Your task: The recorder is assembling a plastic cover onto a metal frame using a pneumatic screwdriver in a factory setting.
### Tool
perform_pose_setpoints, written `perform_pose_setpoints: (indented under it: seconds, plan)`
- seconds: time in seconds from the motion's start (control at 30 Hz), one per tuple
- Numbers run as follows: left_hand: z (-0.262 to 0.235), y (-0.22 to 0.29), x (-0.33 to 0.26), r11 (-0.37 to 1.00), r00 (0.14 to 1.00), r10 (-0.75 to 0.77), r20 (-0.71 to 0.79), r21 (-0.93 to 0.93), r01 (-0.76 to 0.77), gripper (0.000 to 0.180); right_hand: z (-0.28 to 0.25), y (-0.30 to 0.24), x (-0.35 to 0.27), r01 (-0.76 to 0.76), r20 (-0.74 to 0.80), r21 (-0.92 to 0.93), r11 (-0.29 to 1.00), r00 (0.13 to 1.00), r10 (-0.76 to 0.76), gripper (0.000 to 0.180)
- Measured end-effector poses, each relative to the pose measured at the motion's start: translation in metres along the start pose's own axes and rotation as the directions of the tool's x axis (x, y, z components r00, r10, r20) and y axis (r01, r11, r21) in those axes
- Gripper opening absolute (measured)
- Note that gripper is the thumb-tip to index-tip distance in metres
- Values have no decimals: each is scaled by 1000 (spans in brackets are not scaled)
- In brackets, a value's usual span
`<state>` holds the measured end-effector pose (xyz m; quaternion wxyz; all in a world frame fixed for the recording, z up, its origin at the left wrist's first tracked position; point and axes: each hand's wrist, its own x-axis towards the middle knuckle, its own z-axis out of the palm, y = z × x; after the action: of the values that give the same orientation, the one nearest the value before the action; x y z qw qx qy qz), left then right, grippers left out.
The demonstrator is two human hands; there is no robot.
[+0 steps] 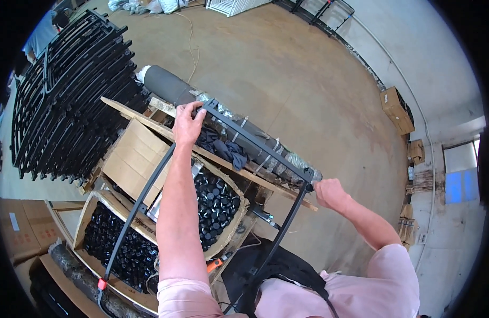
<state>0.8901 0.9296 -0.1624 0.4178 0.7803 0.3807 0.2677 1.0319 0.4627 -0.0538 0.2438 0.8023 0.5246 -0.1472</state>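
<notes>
A black metal tube frame (260, 142) spans the space in front of me, its two side bars running back toward my body. My left hand (188, 123) is closed round its far left corner, with fingers and thumb at a bracket there. At the right corner, my right hand (331, 193) is closed against the joint; its fingertips are partly hidden. Under my left forearm sits an open carton of round black caps (218, 209). Another open carton, of small black plastic parts (120, 246), lies left of it. A red clip (102, 284) is on the frame's left bar.
Black metal frames (69, 95) are stacked high at the left, with another person (40, 37) behind them. A wrapped grey roll (167, 85) lies beyond a wooden board (144, 123). An orange-handled tool (217, 264) and a screwdriver-like power tool (264, 217) are near me. Cardboard boxes (397, 111) line the right wall.
</notes>
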Motion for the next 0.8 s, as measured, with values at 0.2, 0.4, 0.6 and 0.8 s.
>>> perform_pose_setpoints:
  seconds: [0.2, 0.4, 0.6, 0.8]
  plan:
    - [3, -21, 0, 991, 997, 78, -18, -107, -80, 35, -1, 5, 9, 27, -22, 60, 998, 999, -26, 15]
    - [4, -17, -3, 989, 1000, -8, 13, -151, 10, 30, 2, -3, 4, 109, -153, 107, 988, 984, -92, 21]
    - [0, -21, -2, 994, 992, 103, -71, -14, -104, 26, -17, -18, 4, -189, -34, 177, 966, 980, 198, 40]
    - [-1, -22, -1, 982, 984, 153, -91, -100, -162, 26, -4, -2, 4, -39, 180, 23, 999, 983, 35, 39]
